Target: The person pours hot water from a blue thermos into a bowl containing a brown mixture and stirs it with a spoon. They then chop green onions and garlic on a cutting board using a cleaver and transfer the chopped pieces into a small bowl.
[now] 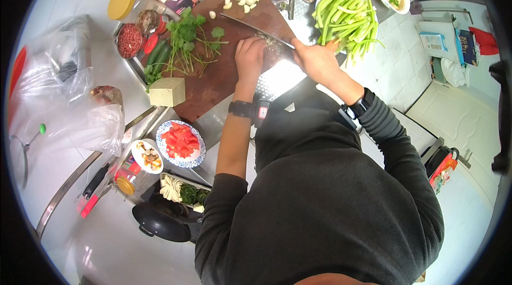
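Observation:
My right hand [318, 61] grips a kitchen knife [256, 29], whose blade I see nearly edge-on above a brown cutting board [212, 89]. Beside the blade, chopped garlic [273, 43] is scattered over the board's right part. My left hand [250, 57] rests on the board with bent fingers close to those bits; whether anything is under the fingertips is hidden. Several peeled garlic cloves [245, 1] lie beyond the knife, and one single clove [212, 15] sits apart. Left of my left hand spreads a bunch of cilantro [188, 41]. A block of tofu [167, 92] stands at the board's left corner.
A plate of cut green stalks [346, 19] stands right of the board. Left are cucumbers [159, 55], a bowl of peanuts [130, 41] and a yellow-lidded jar [121, 3]. Nearer me are a plate of cut tomato [180, 141], a white bowl [147, 156] and a black wok [162, 221].

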The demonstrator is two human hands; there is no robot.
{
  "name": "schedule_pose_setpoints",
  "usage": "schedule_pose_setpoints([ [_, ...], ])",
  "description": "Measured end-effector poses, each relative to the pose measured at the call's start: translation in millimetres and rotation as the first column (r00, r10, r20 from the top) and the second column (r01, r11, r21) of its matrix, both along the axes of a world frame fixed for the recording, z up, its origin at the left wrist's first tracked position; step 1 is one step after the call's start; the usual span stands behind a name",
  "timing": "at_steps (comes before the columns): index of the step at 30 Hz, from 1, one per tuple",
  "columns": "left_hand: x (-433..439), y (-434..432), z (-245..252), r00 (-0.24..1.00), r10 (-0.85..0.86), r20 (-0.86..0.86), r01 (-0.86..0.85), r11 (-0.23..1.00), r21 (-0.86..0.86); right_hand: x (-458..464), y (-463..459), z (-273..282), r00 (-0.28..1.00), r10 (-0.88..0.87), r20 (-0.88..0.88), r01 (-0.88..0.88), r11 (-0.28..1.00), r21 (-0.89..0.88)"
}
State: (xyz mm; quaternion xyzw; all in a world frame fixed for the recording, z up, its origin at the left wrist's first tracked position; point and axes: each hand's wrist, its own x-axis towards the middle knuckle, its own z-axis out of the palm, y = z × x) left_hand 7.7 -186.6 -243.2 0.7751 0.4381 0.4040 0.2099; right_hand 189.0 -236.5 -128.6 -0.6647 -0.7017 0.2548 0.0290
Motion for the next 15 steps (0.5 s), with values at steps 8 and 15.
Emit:
schedule_pose_setpoints([
  [8, 2, -6, 1, 0.997, 0.046, 0.054, -0.044, 0.998, -0.041, -21, -7, 4, 0.998, -0.066, 0.009, 0.066, 0.984, -0.167],
  [15, -5, -10, 6, 0.995, 0.055, -0.087, -0.044, 0.991, 0.128, -36, -4, 2, 0.993, -0.114, 0.01, 0.113, 0.966, -0.233],
])
